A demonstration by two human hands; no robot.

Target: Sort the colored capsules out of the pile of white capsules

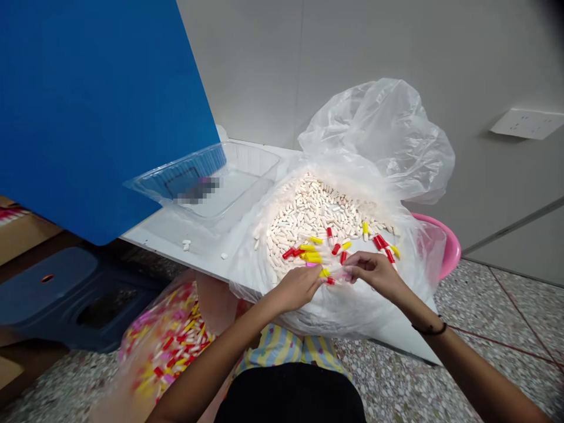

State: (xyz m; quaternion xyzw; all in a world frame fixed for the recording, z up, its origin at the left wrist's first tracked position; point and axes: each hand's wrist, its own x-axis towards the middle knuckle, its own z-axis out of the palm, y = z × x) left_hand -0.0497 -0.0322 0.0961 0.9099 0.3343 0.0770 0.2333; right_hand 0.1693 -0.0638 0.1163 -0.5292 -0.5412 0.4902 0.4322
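A heap of small white cylinders [317,208] lies in an open clear plastic bag [251,264] on a white table. Scattered along its near side are small tube-shaped pieces with red ends [288,253], yellow ends [312,257] and a pink end [312,265]. My left hand [299,289] is closed at the near edge of this group, its fingertips beside a yellow-ended piece; what it holds is hidden. Just to the right, my right hand [370,271] pinches something pale and too small to name between thumb and fingers.
A clear plastic tray [259,167] stands on the table's left, beside a blue panel [97,106]. Behind the table's right end is a pink basin [449,249]. Below left are a bag of coloured pieces [176,346] and a dark blue stool [57,270]. A socket [529,123] juts from the wall.
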